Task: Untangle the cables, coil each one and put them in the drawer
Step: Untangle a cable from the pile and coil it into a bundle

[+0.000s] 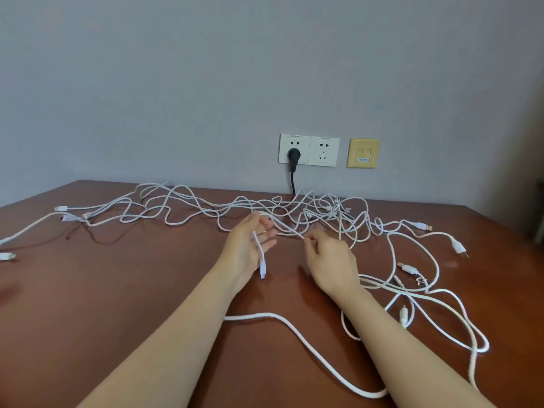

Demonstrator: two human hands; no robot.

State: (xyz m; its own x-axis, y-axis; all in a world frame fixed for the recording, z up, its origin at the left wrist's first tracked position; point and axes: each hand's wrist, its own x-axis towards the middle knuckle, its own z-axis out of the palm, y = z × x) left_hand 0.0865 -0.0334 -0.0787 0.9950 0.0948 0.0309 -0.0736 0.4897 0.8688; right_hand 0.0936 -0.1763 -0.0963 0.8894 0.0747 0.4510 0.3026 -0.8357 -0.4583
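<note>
Setting: a person's two bare forearms reach forward over a reddish-brown wooden table (117, 290) that stands against a grey-blue wall (176, 83).

Cables: a loose tangle of white cables (206, 206) sprawls across the far half of the table from the left edge to the right, with many loops crossing one another. More loops lie on the near right side, beside the right forearm.

Left hand (250, 240): held just above the table near the middle of the tangle, palm turned inward, fingers mostly straight and spread. A thin cable end lies across the palm, and its small connector (263, 270) hangs down below the heel of the hand.

Right hand (331, 257): just beside the left hand, back of the hand towards the camera, fingers curled. Thumb and forefinger pinch a taut strand (290, 232) that runs across to the left hand's fingers.

Thick cable (309, 346): a heavier white cable curves across the near table, passing under both forearms.

Loose ends: a USB plug (424, 226) lies at the far right of the tangle; other connectors lie at the far left.

Wall: a white double socket (322, 151) holds a black plug (293, 156), whose black cord drops behind the table. A yellow wall plate (363, 153) sits just right of it.
</note>
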